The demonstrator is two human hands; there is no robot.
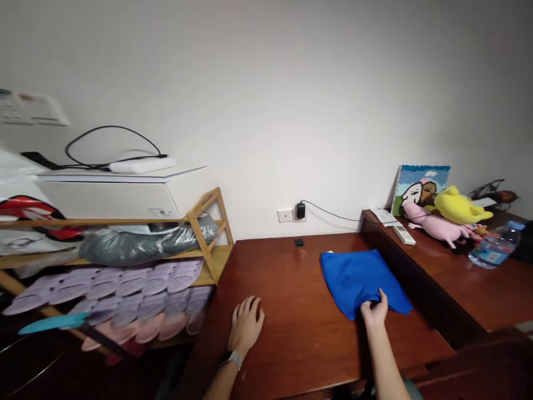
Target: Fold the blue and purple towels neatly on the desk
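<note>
Blue cloth (pixel 353 275) lies folded and flat on the right half of the wooden desk (pixel 283 333), its far side a little short of the desk's back edge and its near right corner just beside the dark raised panel (pixel 416 286) along the desk's right edge. At the desk's back edge stands the wall (pixel 291 122), with a black cable grommet (pixel 299 243) set into the wood close to it. A wooden rack (pixel 202 243) stands against the desk's left edge. Open room is widest across the middle of the desk, bare wood between the left hand (pixel 246 328) and the cloth; only a narrow strip is free at the desk's right edge.

The right hand (pixel 375 308) comes in over the desk's front edge and grasps the cloth at its near side, thumb and fingers about a puckered bit of fabric; how firm the hold is, I cannot tell. Most of the cloth spreads beyond that grip, toward the desk's back edge. The left hand rests palm down near the desk's left edge, fingers loosely spread, grasping nothing, well apart from the cloth.
</note>
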